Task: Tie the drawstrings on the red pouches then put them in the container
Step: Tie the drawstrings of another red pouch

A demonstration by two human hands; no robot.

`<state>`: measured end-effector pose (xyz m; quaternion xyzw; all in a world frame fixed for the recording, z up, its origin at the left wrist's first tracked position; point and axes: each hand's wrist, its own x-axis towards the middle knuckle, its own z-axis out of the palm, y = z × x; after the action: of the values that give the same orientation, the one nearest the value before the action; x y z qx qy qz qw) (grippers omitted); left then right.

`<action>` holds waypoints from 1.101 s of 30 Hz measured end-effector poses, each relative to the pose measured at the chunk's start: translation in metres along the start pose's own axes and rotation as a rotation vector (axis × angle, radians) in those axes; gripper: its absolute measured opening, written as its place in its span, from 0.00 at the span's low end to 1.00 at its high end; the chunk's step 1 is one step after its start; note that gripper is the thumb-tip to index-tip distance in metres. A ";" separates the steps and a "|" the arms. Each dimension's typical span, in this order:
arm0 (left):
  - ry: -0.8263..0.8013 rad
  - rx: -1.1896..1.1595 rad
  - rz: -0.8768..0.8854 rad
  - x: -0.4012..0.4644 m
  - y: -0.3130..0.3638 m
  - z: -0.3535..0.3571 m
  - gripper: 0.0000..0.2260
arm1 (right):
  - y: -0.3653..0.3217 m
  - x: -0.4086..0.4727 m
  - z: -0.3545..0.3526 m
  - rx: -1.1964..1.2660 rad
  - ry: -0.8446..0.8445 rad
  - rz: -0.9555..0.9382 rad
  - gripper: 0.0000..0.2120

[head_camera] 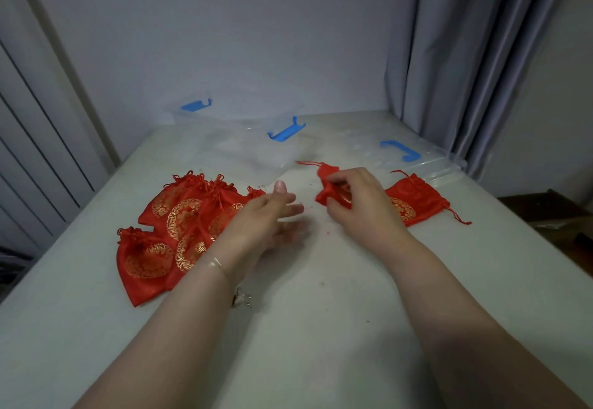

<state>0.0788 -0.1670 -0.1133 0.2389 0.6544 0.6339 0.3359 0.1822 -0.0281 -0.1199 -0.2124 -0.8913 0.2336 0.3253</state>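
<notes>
My right hand (359,203) grips a crumpled red pouch (332,188) just above the table, its drawstring trailing out to the upper left. My left hand (272,213) hovers to the left of it with fingers straight and thumb up, holding nothing. A pile of several red pouches with gold circles (179,225) lies on the table left of my left hand. One more red pouch (417,201) lies flat to the right, partly hidden behind my right hand. The clear plastic container (244,152) with blue clips stands behind the hands.
A clear lid with a blue clip (401,150) lies at the back right of the white table (321,328). A grey curtain (465,55) hangs at the right, and the table's right edge drops off beside it. A small metal object (241,299) lies under my left wrist.
</notes>
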 end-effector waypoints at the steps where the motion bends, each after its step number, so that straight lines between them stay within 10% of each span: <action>1: -0.044 -0.131 -0.101 0.002 0.000 0.000 0.26 | -0.007 -0.002 0.003 0.036 -0.009 -0.079 0.16; 9: -0.046 -0.348 -0.175 -0.001 0.004 -0.012 0.10 | -0.037 -0.021 0.030 0.076 -0.249 -0.387 0.16; 14: 0.007 -0.319 -0.079 0.001 -0.001 -0.010 0.09 | -0.035 -0.016 0.014 0.281 0.127 -0.071 0.14; 18: 0.003 -0.287 -0.028 0.000 -0.002 -0.005 0.10 | -0.016 -0.006 -0.001 0.036 -0.113 0.293 0.32; 21: -0.016 -0.193 -0.025 -0.001 -0.005 -0.001 0.09 | -0.017 -0.003 0.006 0.636 -0.160 0.484 0.24; 33: 0.090 -0.299 0.155 -0.005 0.002 0.000 0.13 | -0.024 -0.007 0.013 0.914 0.004 0.549 0.14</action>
<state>0.0817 -0.1706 -0.1108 0.2072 0.5470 0.7582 0.2881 0.1733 -0.0543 -0.1190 -0.2752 -0.6096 0.6741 0.3133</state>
